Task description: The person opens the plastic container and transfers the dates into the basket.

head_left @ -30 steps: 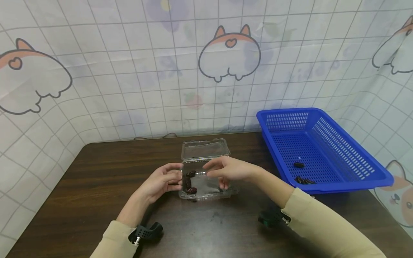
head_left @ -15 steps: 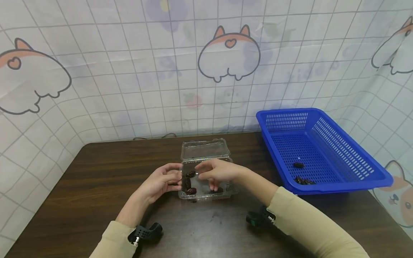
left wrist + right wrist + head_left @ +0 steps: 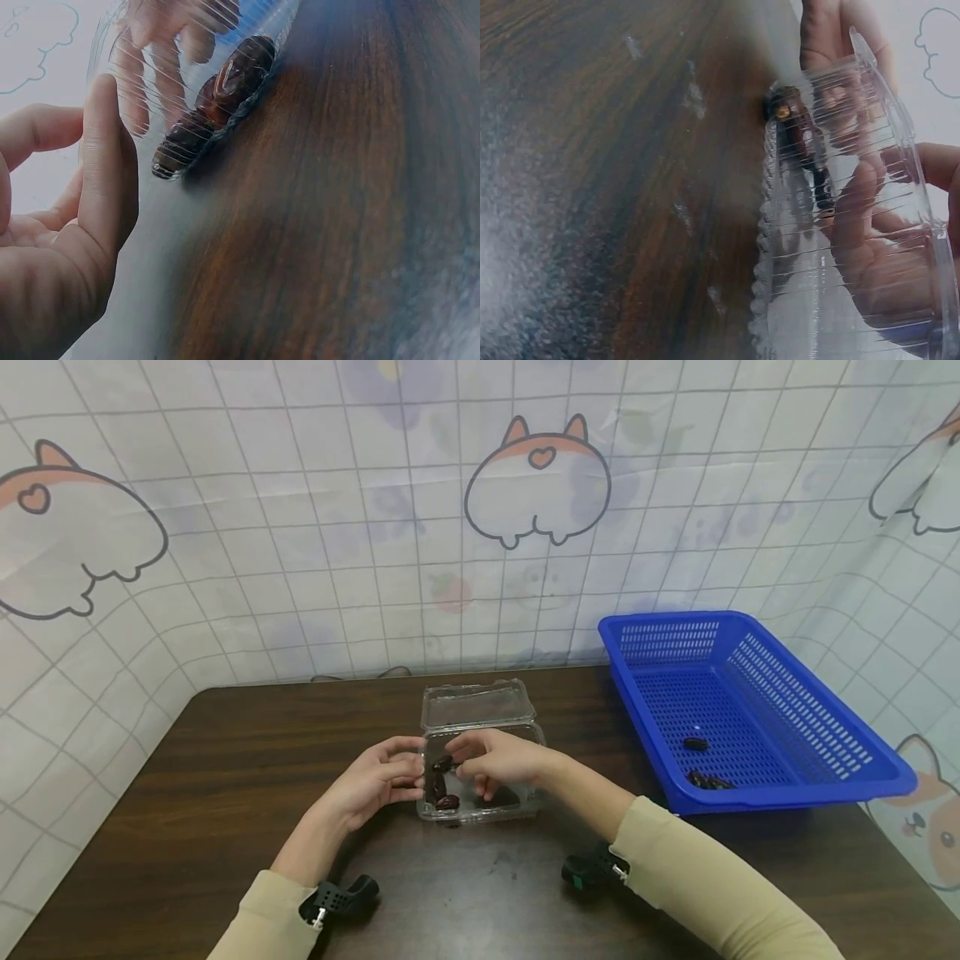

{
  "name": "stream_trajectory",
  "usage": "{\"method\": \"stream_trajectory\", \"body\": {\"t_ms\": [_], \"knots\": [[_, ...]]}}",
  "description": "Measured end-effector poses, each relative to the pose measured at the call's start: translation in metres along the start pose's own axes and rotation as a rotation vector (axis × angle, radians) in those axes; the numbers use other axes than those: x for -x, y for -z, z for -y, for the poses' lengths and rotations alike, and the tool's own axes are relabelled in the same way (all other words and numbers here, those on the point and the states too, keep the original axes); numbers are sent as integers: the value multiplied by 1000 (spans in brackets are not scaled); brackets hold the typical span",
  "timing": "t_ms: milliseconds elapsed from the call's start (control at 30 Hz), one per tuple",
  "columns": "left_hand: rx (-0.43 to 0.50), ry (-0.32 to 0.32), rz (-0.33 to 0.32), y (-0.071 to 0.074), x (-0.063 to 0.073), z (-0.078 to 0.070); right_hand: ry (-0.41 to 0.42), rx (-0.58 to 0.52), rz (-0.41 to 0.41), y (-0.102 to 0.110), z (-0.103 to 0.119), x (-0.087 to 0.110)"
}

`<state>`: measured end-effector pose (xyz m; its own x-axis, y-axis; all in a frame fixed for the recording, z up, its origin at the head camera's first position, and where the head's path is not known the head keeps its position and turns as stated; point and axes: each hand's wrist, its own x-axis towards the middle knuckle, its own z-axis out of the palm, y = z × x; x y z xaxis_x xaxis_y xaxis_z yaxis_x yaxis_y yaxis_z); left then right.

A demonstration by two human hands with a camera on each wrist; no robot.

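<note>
A clear plastic clamshell box point(image 3: 480, 815) stands on the table with its lid point(image 3: 477, 705) folded back. Several dark brown dates point(image 3: 447, 802) lie along its left end, and they also show through the ribbed wall in the left wrist view. My left hand point(image 3: 378, 781) rests its fairly straight fingers against the box's left end; the left wrist view shows one finger point(image 3: 103, 157) upright beside the wall. Inside the box is my right hand point(image 3: 504, 760), fingers bent downward. In the right wrist view its fingertips pinch a dark date point(image 3: 823, 187), partly hidden by the plastic.
A blue plastic basket point(image 3: 806, 668) stands at the right on the dark wooden table point(image 3: 247, 752), with several dates point(image 3: 705, 780) near its front and one point(image 3: 695, 743) farther in. A patterned cloth wall point(image 3: 337, 568) closes off the back and sides.
My right hand has moved left and slightly down inside the box, toward the dates at its left end. The left hand stays against the box.
</note>
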<state>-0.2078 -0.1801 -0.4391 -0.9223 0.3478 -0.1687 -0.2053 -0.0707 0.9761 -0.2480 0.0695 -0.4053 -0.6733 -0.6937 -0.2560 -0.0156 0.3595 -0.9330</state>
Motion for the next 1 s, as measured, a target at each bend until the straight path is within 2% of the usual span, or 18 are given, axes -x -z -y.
{"method": "stream_trajectory", "body": {"t_ms": [333,567,1000], "knots": [[6,-8,7,0,1,1,11,44,-10,0,-3,-2],[21,-4,2,1,1,1,16,117,3,-7,-1,-7],[34,-4,5,0,-1,2,16,84,7,-8,-3,-8]]}}
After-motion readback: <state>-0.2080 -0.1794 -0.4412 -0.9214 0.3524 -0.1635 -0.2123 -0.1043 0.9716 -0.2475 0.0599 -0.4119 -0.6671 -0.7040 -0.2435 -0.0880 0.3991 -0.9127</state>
